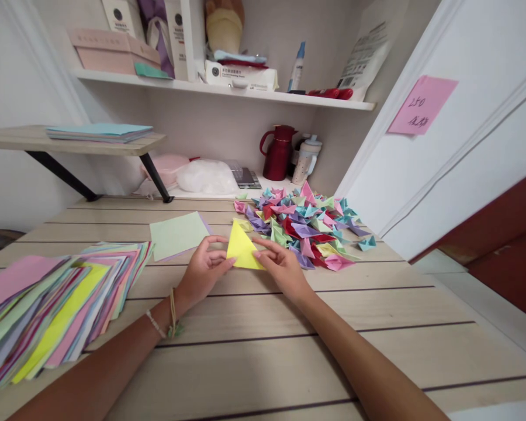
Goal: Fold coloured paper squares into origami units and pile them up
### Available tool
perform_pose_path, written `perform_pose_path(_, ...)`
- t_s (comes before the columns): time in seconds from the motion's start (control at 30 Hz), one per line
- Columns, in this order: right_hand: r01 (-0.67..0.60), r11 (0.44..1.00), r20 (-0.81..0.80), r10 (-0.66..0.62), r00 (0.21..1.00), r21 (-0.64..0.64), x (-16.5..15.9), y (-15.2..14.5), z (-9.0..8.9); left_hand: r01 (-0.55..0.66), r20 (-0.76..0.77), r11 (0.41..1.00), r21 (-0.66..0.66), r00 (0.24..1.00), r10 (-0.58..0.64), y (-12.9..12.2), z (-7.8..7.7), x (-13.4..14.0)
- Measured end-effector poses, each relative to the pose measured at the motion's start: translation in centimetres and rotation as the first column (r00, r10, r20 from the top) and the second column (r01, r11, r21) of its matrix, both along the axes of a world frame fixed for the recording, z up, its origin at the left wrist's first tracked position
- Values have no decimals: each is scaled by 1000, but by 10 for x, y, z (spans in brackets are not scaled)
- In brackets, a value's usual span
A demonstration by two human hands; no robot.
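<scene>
A yellow paper [242, 248], folded into a triangle with its tip pointing up, is held between both hands above the wooden table. My left hand [208, 266] pinches its lower left side between thumb and fingers. On the lower right side, my right hand [280, 263] grips it the same way. Just behind and to the right lies a heap of folded paper boats [304, 228] in pink, purple, blue, green and red. A pale green square sheet [177, 235] rests flat to the left of my left hand, over a purple one.
Fanned stacks of coloured paper [61, 304] cover the table's left side. A small raised shelf [153, 143] carries more blue paper [99, 131]. At the back stand a dark red jug [279, 153], a pale tumbler [305, 161] and a white plastic bag [207, 177].
</scene>
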State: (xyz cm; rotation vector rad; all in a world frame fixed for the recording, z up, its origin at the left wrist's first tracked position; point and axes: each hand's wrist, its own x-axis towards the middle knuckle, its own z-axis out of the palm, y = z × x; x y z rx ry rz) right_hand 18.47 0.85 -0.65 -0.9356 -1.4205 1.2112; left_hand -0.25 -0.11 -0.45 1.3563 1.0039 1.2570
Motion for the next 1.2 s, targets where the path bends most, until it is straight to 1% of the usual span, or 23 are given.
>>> perform_pose_path(0.07,6,1000,5,-6,1000,-3,1,1,-1,48,-15,999,-22,999,-48,0,1,1)
perform_pose_path(0.13,24,999,-30,-26,999,-38,2,3,-2,69,-38,997,-20,997,-70,1,0,1)
perform_pose_path(0.27,38,992,-124,-52,991,-117,2,3,-1,33,-30,999,-9,999,-33,6,-1,0)
perform_pose_path(0.33,43,989,-148,-64,987,-139,1,1,1,24,-18,999,-35,1000,-24,7,1,-1)
perform_pose_path(0.43,31,983,-165,-61,984,-180,0,-1,6,48,-4,996,-79,999,-48,6,4,-1)
perform_pose_path(0.53,-53,967,-236,-8,972,-251,0,-4,8,76,11,993,-88,997,-75,6,5,-3)
perform_pose_path(0.63,-215,919,-355,90,930,-329,-1,-6,8,83,29,994,-77,996,-81,6,3,-4)
perform_pose_path(0.7,-293,890,-413,134,901,-350,-1,-7,7,105,59,992,-69,993,-101,7,0,-5)
perform_pose_path(0.8,-331,873,-453,147,879,-359,-1,-8,8,140,80,987,-75,988,-133,7,-3,-6)
perform_pose_path(0.9,-387,854,-483,190,855,-348,-1,-8,9,143,88,987,-76,987,-137,7,-4,-6)
perform_pose_path(0.97,-408,846,-476,219,852,-342,-2,-9,10,135,97,988,-70,987,-128,8,-3,-6)
perform_pose_path(1.0,-385,860,-449,213,868,-336,-2,-9,10,129,91,989,-73,988,-122,8,-3,-6)
perform_pose_path(1.07,-276,916,-350,166,922,-290,-3,-9,10,116,62,989,-90,992,-110,7,-2,-5)
perform_pose_path(1.13,-175,962,-230,126,965,-209,-2,-8,9,117,29,987,-111,993,-114,7,0,-5)
perform_pose_path(1.2,-165,976,-117,149,982,-140,-1,-7,8,150,6,980,-132,989,-151,5,0,-4)
